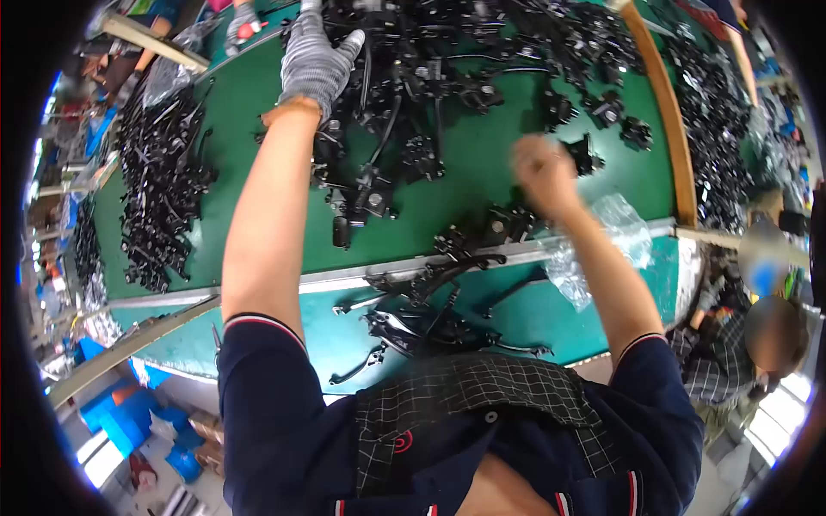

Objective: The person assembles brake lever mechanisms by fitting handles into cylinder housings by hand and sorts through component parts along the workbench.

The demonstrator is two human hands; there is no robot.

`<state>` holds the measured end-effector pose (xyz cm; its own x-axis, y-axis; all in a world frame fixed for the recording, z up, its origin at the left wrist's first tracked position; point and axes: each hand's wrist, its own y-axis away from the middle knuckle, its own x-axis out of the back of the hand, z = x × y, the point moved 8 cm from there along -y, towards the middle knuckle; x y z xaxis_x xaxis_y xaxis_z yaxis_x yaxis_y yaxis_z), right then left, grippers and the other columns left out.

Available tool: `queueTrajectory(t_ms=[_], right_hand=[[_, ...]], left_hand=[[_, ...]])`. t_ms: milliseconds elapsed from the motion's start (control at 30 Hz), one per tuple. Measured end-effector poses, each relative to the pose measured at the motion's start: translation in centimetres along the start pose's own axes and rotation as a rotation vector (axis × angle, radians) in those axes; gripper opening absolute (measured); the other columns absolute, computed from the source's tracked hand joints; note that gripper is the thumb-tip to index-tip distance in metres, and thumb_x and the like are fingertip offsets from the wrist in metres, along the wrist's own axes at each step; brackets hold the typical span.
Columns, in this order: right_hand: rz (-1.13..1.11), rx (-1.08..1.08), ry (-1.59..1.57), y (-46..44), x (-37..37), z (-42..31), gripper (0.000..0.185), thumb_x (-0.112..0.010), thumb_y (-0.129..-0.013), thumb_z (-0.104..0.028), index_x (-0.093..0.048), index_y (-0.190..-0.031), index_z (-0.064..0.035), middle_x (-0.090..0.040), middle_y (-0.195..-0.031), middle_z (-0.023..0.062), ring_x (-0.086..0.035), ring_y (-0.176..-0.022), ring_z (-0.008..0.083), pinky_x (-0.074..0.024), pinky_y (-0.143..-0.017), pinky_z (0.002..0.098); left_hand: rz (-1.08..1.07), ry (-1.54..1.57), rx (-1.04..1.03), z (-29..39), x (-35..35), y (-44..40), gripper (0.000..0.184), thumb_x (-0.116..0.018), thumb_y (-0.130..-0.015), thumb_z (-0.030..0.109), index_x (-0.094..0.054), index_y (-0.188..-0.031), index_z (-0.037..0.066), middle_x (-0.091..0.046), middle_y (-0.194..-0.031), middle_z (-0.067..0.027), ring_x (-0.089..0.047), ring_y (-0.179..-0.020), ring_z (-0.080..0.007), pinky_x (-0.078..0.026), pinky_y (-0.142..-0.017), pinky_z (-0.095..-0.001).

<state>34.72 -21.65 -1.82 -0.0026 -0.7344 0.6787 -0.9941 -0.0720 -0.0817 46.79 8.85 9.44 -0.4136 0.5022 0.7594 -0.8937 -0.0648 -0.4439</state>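
My left hand (317, 64), in a grey knit glove, reaches to the far left side of the pile of black lever assemblies (404, 77). Its thumb stands apart from the outstretched fingers, and I see nothing held in it. Motion smears my right hand (546, 176), which looks curled over the green table (482, 129). Just right of it is a black lever part (585, 155); whether the hand holds it, I cannot tell. More black levers (413, 318) lie on the lower ledge in front of my apron.
A wooden divider (667, 112) bounds the table on the right, with more black parts (714, 129) beyond. Another heap (163, 189) lies at left. A clear plastic bag (611, 236) drapes over the metal edge near my right forearm. A co-worker's gloved hand (243, 30) shows at top left.
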Motion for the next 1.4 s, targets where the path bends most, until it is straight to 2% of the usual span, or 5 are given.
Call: queueTrajectory(t_ms=[200,400,600,1033,1400], right_hand=[[0.157,-0.331,0.713,-10.5,2.7,11.8,0.047,-0.066,-0.073,-0.026,-0.052,-0.112,-0.0058,-0.058,-0.104,0.0182,-0.050,-0.102,0.0354,-0.0439,-0.085,0.0407],[0.204,-0.711,-0.632,-5.8,-2.4,9.5,0.048,-0.064,-0.073,-0.020,-0.051,-0.115,0.0006,-0.062,-0.086,0.0103,-0.060,-0.079,0.0171,-0.0488,-0.069,0.0297],[0.285,0.279,-0.074,-14.8,-3.4,-2.7,0.043,-0.065,-0.071,-0.017,-0.057,-0.110,0.0004,-0.061,-0.100,0.0170,-0.059,-0.093,0.0317,-0.0468,-0.084,0.0351],[0.404,-0.259,0.997,-15.5,4.1,13.8,0.086,-0.065,-0.069,-0.051,-0.034,-0.134,-0.0031,-0.038,-0.132,0.0206,-0.037,-0.121,0.0348,-0.0342,-0.098,0.0427],[-0.018,-0.416,0.902,-16.3,6.3,13.0,0.103,-0.059,-0.065,-0.069,-0.026,-0.138,-0.0046,-0.028,-0.139,0.0200,-0.029,-0.127,0.0354,-0.0288,-0.103,0.0410]], left_hand=[[-0.190,-0.187,0.046,-5.3,0.1,16.1,0.098,-0.073,-0.062,0.052,-0.026,-0.139,0.014,-0.032,-0.137,-0.0194,-0.033,-0.122,-0.0454,-0.025,-0.104,-0.0492],[-0.163,0.094,0.090,-4.8,-4.3,24.9,0.106,-0.078,-0.056,0.050,-0.025,-0.138,0.009,-0.026,-0.140,-0.0205,-0.032,-0.122,-0.0448,-0.033,-0.099,-0.0506],[-0.074,-0.055,0.335,-1.8,-8.3,18.9,0.100,-0.078,-0.059,0.044,-0.026,-0.137,0.008,-0.024,-0.141,-0.0168,-0.032,-0.122,-0.0424,-0.036,-0.099,-0.0482],[-0.177,-0.191,0.343,-1.1,-12.9,14.7,0.077,-0.076,-0.063,0.040,-0.043,-0.128,0.012,-0.044,-0.128,-0.0113,-0.036,-0.119,-0.0367,-0.038,-0.098,-0.0451],[-0.178,-0.195,0.285,-1.0,-12.7,14.8,0.070,-0.077,-0.062,0.034,-0.049,-0.122,0.010,-0.052,-0.115,-0.0110,-0.040,-0.114,-0.0360,-0.039,-0.095,-0.0463]])
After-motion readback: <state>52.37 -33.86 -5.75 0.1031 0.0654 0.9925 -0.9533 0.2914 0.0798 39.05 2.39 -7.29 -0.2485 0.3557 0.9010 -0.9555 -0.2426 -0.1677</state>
